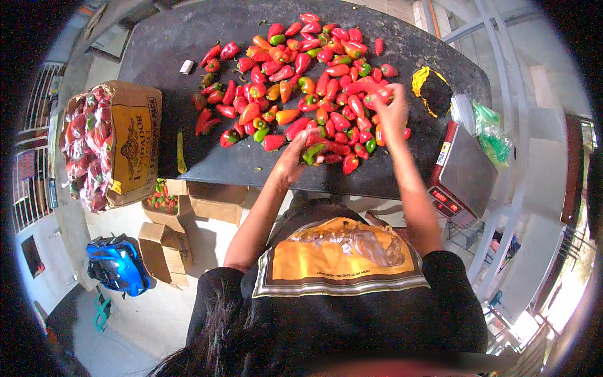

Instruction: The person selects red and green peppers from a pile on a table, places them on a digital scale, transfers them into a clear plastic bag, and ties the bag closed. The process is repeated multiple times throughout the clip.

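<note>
Bell-shaped, tapered peppers [286,91], mostly red with some orange and green, lie heaped on a dark table [201,157]. At the near edge of the heap, my left hand [292,162] is closed around a few peppers [314,152], one of them partly green. A shine over these peppers looks like clear plastic, but I cannot tell for sure. Over the right side of the heap, my right hand [393,110] is slightly blurred, its fingers closed on a red pepper [380,97].
On the left, a cardboard box [135,141] is filled with bagged peppers [88,147]. A digital scale [465,169] stands right, beside clear and green plastic bags [492,135] and a black-yellow item [433,91]. Cardboard boxes [164,248] and a blue bag [119,264] sit below left.
</note>
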